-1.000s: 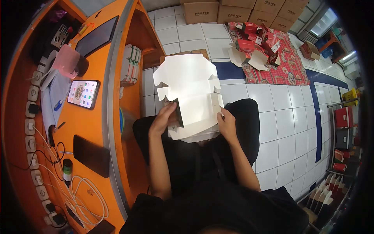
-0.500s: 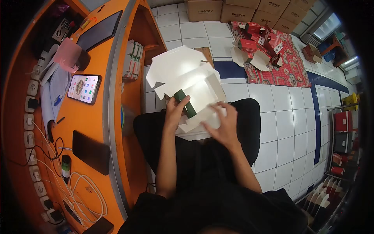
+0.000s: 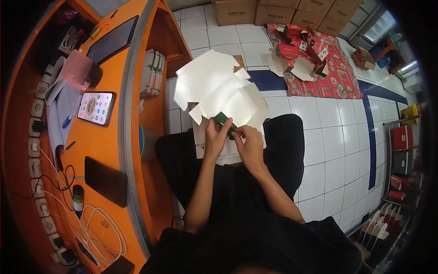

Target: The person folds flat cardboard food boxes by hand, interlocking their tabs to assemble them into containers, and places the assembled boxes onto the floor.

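Note:
A partly folded cardboard box (image 3: 214,86), white inside, lies over my lap with its wide lid flap spread away from me. One side panel (image 3: 222,119) shows a dark green outer face. My left hand (image 3: 216,139) pinches that green panel between thumb and fingers. Closed on the same panel's nearer end is my right hand (image 3: 249,147), its thumb and fingers close to the left fingertips. Beneath the box, part of a white surface shows at the near edge; what it is I cannot tell.
An orange counter (image 3: 109,150) at left carries a lit phone (image 3: 96,108), a dark tablet (image 3: 106,180) and white cables. Red boxes (image 3: 303,48) sit on a patterned red mat (image 3: 328,82) ahead. Brown cartons (image 3: 235,13) stand behind; a rack (image 3: 383,223) is at right.
My right hand has moved left from the box's right side and closed on the green panel. The box has turned slightly, and my left hand has shifted a little right with the panel.

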Demonstrator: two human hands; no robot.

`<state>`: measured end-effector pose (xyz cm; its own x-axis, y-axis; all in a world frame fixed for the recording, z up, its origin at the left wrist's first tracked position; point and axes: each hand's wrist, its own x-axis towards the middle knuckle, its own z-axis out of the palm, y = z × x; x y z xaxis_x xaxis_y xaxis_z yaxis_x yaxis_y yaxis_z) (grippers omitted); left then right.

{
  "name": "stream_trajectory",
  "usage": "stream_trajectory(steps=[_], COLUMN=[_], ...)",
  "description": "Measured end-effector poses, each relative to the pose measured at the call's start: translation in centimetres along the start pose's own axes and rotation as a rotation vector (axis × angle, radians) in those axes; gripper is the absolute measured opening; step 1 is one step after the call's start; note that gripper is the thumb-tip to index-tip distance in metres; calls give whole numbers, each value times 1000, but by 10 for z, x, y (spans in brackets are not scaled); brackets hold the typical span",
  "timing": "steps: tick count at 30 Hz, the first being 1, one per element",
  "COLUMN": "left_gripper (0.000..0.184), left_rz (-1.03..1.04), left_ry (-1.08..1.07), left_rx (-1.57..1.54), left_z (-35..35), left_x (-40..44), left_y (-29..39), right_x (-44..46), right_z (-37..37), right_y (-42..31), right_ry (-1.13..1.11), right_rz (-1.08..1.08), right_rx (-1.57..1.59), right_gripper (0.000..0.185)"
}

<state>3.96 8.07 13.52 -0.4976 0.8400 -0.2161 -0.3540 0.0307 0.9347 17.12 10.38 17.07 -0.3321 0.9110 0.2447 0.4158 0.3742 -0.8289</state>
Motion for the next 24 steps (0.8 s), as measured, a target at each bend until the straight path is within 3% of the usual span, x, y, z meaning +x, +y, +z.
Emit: stream_trajectory(steps=[5, 7, 12, 15, 19, 24], left_gripper=[44, 48, 44, 44, 40, 33], left_rz=[-169, -294, -151, -96, 89, 6], left_ry=[-74, 75, 282, 290, 337, 379], left_rx=[98, -99, 43, 596, 478, 65], left_z=[-24, -38, -66, -71, -56, -24], left_x=[3, 9, 28, 30, 15, -11], left_y=[-10, -9, -2, 5, -10, -31], right_x=[-6, -9, -15, -14, -13, -10], right_z=[3, 6, 20, 39, 59, 63], right_y=[13, 18, 15, 23, 38, 41], right_ry=[68, -219, -333, -381, -381, -295], right_rz=[-156, 166, 201, 189, 180, 153], right_rx=[-120, 79, 38, -67, -67, -16], right_gripper=[13, 12, 18, 24, 27, 27])
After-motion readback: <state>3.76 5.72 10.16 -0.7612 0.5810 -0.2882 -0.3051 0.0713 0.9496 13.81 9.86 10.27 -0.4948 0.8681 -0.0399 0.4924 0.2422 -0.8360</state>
